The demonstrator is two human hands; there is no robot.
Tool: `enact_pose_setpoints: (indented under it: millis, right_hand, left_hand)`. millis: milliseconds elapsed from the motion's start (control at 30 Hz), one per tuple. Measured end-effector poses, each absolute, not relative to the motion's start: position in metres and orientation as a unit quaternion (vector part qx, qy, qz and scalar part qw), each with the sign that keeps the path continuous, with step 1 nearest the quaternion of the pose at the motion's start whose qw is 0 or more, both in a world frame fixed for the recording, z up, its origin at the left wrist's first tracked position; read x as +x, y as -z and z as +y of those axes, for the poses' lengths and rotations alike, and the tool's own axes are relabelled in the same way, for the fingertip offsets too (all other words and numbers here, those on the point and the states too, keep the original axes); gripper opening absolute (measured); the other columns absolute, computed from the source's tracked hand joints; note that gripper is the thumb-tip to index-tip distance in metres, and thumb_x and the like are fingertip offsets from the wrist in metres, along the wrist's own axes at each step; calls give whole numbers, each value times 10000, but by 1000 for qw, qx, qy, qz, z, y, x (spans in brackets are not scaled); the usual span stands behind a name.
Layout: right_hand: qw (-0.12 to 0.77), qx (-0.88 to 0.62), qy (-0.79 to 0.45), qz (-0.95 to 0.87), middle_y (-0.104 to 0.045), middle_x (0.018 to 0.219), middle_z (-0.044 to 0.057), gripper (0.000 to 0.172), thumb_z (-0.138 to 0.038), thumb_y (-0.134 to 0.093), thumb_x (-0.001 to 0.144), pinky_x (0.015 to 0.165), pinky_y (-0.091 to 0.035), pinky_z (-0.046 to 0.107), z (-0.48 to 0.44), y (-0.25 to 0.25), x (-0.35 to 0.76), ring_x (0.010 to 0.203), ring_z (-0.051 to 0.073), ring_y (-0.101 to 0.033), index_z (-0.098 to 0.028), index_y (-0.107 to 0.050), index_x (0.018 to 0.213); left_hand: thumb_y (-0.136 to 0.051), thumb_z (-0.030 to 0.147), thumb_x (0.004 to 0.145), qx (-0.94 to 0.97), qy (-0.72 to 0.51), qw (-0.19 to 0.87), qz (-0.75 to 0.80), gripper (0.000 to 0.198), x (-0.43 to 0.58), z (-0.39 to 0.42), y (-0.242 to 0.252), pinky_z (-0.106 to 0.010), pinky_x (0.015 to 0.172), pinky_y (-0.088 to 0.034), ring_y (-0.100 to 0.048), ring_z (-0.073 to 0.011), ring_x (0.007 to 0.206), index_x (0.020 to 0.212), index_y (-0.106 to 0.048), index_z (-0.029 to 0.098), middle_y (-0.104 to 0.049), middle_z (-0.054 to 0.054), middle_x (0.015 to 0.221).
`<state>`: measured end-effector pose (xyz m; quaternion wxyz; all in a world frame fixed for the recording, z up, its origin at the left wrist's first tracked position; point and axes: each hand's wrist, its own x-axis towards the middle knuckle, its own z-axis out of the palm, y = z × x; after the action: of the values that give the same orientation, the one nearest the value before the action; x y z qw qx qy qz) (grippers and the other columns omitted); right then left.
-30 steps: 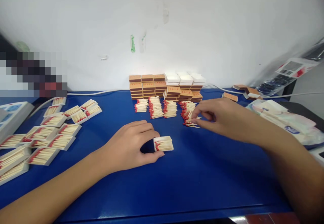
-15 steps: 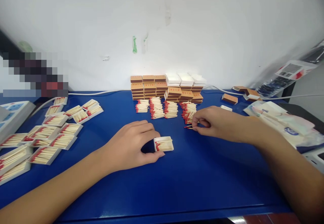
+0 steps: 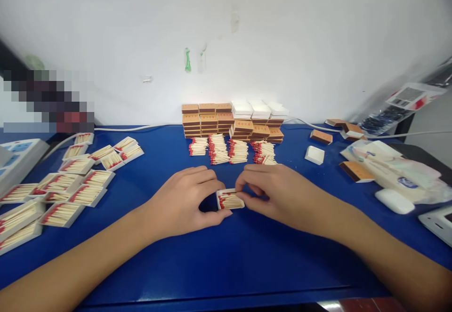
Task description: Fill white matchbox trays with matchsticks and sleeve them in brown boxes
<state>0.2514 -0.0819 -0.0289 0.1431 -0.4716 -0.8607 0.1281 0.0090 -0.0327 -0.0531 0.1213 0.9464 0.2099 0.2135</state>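
Cardboard tray (image 3: 233,206) L-R, heads left | L grip (image 3: 183,202) pinching tray | R grip (image 3: 278,194) pinching matches (image 3: 228,192)

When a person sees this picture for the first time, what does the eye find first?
Both hands meet at the middle of the blue table: the left hand holds a small white match tray and the right hand touches its right end. Behind them lie piles of red-tipped matches before stacked brown boxes; many filled trays crowd the left side.
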Motion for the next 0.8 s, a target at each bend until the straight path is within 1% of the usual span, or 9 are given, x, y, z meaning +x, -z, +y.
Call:
enact_pose_setpoints:
  millis: [67,133,267,333,367,467,600,700,800]
  right_hand:
    - [145,-465,-118,-865,-705,879,20,89,-217,-635,995,645,-370,293,-83,32,246,695,152,-587,-196,-720,984]
    - [155,-466,-116,-863,-724,894,32,115,-242,-629,1009,652,-382,295,-82,30,251,719,162,-612,-200,-735,992]
    - [179,-503,-81,-842,-713,804,35,155,-270,-619,990,651,-395,301,-69,19,286,719,182,-625,-213,-752,934]
    - [144,-521,-88,-837,-660,694,14,168,-282,-623,963,601,-359,303,-60,17,306,641,178,-587,-229,-767,895]
    - [123,-523,-96,-838,-646,672,8,176,-284,-619,954,586,-346,303,-56,18,314,614,173,-568,-237,-781,903]
    - [84,-525,-110,-840,-670,694,10,170,-286,-636,924,577,-341,298,-47,24,325,600,167,-558,-244,-801,925]
    - [66,-534,-128,-833,-708,739,21,175,-299,-634,931,576,-352,289,-45,29,325,615,164,-576,-239,-788,870]
    - [51,-543,-139,-827,-682,716,16,202,-331,-616,952,561,-346,288,-47,29,324,587,156,-549,-236,-778,877]
    - [58,-543,-146,-825,-650,686,4,195,-336,-615,951,556,-337,285,-48,28,324,576,152,-526,-233,-755,864]
  left_hand:
    - [-751,364,938,946,-214,120,211,226,9,-33,53,-357,778,-543,-671,-208,842,1060,-760,173,-723,-49,929]
    - [-742,362,945,946,-210,122,213,216,9,-33,52,-352,779,-543,-672,-206,841,1066,-757,185,-725,-48,933]
    - [-757,369,933,947,-209,122,213,245,6,-32,53,-354,797,-548,-682,-211,858,1098,-752,188,-731,-55,958]
    - [-759,369,932,946,-213,120,213,254,5,-31,54,-353,793,-548,-682,-209,851,1104,-750,182,-730,-57,954]
    - [-757,367,934,946,-212,119,213,250,5,-31,54,-351,790,-547,-682,-208,849,1104,-749,184,-730,-57,953]
    - [-749,362,941,947,-210,117,212,236,5,-30,54,-344,774,-543,-682,-205,847,1101,-750,187,-731,-55,951]
    - [-756,370,936,948,-212,112,210,246,4,-30,54,-355,784,-540,-683,-210,850,1091,-752,179,-729,-56,947]
    - [-756,371,936,949,-210,112,208,248,4,-31,53,-361,792,-540,-683,-211,852,1089,-751,176,-726,-54,945]
    - [-754,365,939,949,-209,112,209,241,3,-30,53,-360,796,-539,-684,-211,858,1092,-750,179,-728,-55,950]
